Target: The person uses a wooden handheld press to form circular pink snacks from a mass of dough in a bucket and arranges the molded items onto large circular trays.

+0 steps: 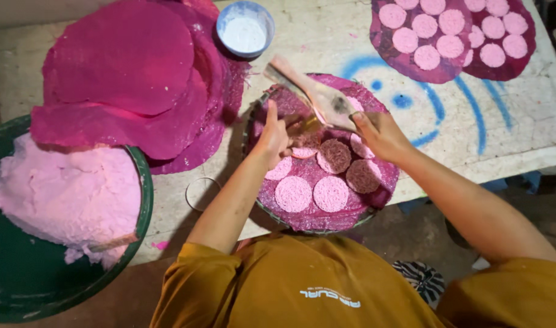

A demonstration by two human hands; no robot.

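I see the right hand (380, 133) closed round a wooden brush (317, 97), angled up-left over the magenta tray (326, 209) w/ pink discs (293, 193). Left hand (273, 138) fingers curled, resting on tray's left side; can't tell if gripping.

No packages, labels, signs or screens in view.

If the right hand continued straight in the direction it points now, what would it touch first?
The right hand points up-left along the wooden paddle it holds. Beyond the paddle's tip, the first thing in that line looks like the small bowl of white powder, though depth is uncertain.
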